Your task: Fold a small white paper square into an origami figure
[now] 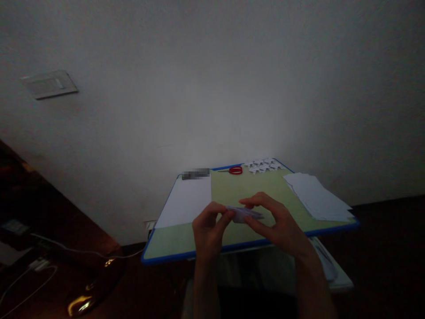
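Under the left hand (209,226) and right hand (282,226) stands a green table (226,190), blue-rimmed, by a grey wall (212,88). Between them, above the table, is folded paper (239,215): the left pinches one end; the right sets a thumb to it, but whether it grips I cannot tell. Beyond the hands lie scissors (236,170) and pointed white pieces (257,169); to their right, sheets (315,195).
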`<action>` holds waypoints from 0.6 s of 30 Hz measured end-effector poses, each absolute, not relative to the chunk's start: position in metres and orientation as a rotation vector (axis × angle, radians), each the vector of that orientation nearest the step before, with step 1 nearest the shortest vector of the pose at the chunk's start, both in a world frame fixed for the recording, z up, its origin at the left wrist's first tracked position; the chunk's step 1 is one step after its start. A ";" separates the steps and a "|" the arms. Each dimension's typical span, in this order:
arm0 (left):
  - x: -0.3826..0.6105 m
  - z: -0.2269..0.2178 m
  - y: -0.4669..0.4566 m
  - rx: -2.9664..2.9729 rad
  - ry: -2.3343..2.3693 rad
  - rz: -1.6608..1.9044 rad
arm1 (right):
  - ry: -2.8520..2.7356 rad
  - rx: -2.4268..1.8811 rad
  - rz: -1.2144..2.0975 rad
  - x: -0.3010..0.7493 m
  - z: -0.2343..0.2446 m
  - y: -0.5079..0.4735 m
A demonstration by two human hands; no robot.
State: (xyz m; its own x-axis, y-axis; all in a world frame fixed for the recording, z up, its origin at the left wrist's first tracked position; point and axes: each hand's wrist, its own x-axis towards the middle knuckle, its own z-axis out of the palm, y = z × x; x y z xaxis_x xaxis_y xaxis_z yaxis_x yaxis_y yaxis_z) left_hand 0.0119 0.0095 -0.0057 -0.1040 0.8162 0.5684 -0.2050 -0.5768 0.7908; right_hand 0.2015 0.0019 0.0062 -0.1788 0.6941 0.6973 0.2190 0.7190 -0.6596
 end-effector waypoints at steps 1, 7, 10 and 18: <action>0.011 -0.006 0.009 1.446 0.712 1.761 | -1.743 -0.704 0.494 0.200 0.007 0.002; 0.010 -0.003 0.007 1.488 0.725 1.738 | -1.683 -0.618 0.468 0.191 0.010 0.004; 0.011 -0.003 0.007 1.470 0.709 1.783 | -1.698 -0.623 0.452 0.191 0.010 0.003; 0.017 -0.002 0.006 1.489 0.822 1.866 | -1.749 -0.684 0.457 0.185 0.010 0.005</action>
State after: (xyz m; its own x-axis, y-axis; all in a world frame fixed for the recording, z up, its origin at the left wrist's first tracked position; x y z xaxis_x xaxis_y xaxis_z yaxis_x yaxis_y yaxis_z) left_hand 0.0168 0.0056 -0.0016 -0.1841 0.7760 0.6033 -0.0788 -0.6235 0.7779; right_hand 0.1854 0.0052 0.0098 -0.1843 0.6550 0.7328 0.2128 0.7545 -0.6209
